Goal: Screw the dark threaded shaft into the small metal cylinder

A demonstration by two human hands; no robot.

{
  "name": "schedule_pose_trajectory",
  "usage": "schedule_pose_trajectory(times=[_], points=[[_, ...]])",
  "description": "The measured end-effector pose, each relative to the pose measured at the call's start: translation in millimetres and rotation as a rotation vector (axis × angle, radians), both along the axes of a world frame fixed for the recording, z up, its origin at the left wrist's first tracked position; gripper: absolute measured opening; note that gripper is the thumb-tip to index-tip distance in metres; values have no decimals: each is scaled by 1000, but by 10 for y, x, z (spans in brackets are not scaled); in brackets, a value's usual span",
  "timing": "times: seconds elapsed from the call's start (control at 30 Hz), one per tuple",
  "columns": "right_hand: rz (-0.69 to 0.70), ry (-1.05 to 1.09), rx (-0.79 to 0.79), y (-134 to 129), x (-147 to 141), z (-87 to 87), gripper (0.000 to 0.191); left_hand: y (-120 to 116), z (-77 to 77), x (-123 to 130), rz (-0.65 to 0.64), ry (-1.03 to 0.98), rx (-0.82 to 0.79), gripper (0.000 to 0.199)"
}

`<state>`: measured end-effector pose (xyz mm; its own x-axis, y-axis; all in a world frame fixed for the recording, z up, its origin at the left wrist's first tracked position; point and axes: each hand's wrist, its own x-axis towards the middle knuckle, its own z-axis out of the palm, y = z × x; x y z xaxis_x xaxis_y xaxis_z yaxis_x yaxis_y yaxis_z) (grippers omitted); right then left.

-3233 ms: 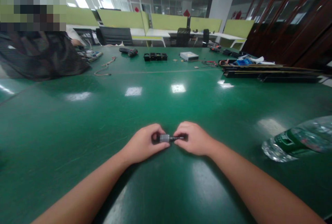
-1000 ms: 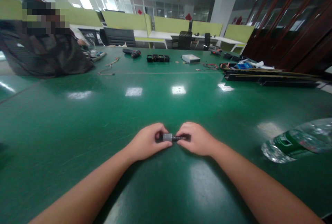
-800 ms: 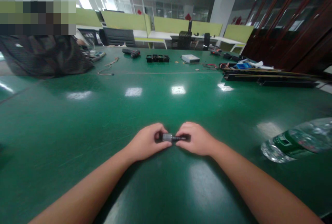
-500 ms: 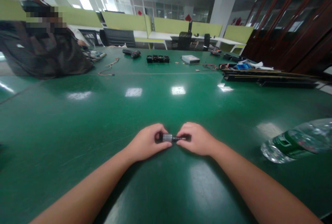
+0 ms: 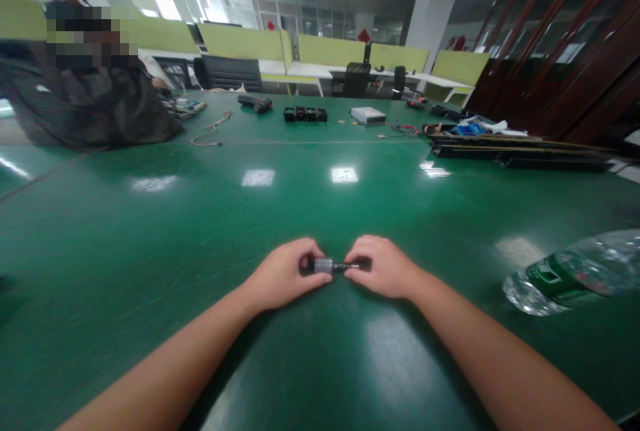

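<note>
A small silver cylinder (image 5: 323, 266) with a thin dark shaft (image 5: 340, 267) lies level between my hands, low over the green table (image 5: 320, 204). My left hand (image 5: 290, 272) pinches the silver cylinder between thumb and fingers. On the other side, my right hand (image 5: 383, 266) has its thumb and fingertips closed on the shaft's thin right end. The inner parts of both grips are in shadow.
A clear plastic bottle (image 5: 570, 274) with a green label lies at the right. Farther back are a dark bag (image 5: 95, 104), a black part (image 5: 305, 114), a white box (image 5: 368, 115) and long dark strips (image 5: 520, 151).
My right hand has shifted very slightly to the right, showing a little more of the dark shaft. My left hand keeps its pinch on the silver cylinder.
</note>
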<state>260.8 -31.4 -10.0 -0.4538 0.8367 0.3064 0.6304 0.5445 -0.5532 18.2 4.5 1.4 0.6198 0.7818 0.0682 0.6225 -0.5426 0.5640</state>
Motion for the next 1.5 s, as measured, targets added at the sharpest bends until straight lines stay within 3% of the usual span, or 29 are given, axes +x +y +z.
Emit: schedule_pose_trajectory(times=[0.77, 1.33, 1.4, 1.5], points=[[-55, -36, -126, 15, 237, 65, 7, -10, 31, -4, 8, 7, 0, 33], [-42, -15, -92, 0, 151, 73, 6, -3, 18, -7, 1, -3, 10, 31], [-26, 25, -61, -13, 97, 50, 11, -6, 25, -3, -2, -11, 4, 30], [17, 88, -16, -42, 16, 22, 39, -7, 28, 0, -3, -29, -2, 28]])
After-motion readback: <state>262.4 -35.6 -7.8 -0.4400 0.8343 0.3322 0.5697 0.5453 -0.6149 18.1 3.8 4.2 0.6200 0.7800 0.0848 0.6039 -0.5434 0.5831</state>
